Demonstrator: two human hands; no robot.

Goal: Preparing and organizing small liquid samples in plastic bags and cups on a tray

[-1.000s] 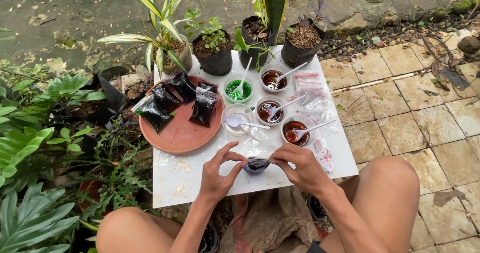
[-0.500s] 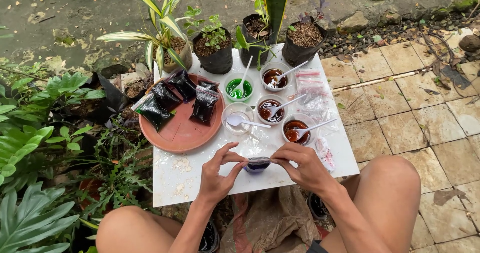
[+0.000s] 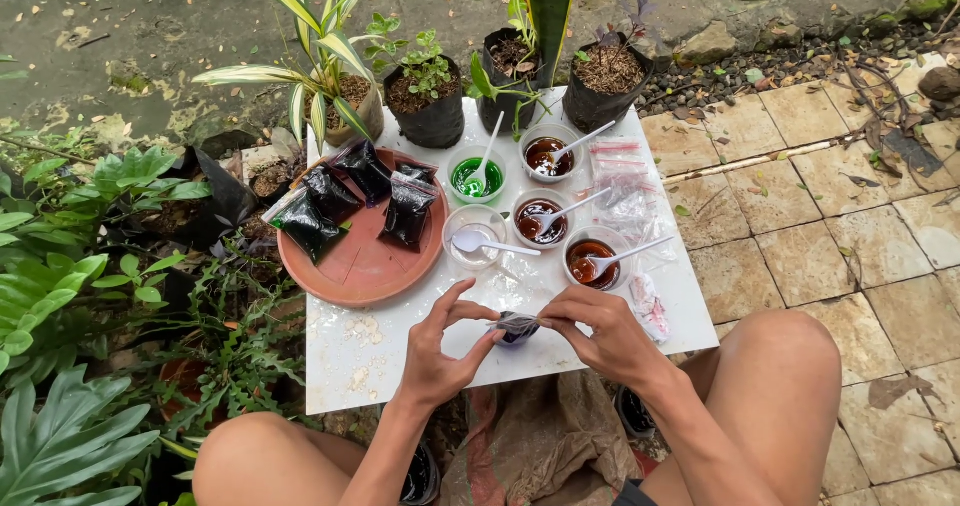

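Clear plastic pouch of dark liquid (image 3: 517,327), over white table (image 3: 360,366) front edge; left hand (image 3: 437,351) and right hand (image 3: 603,334) pinching its mouth. Likely soft, slippery, light; hold at neck.

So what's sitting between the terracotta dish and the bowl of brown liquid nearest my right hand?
A clear cup with a white spoon, seen in the head view.
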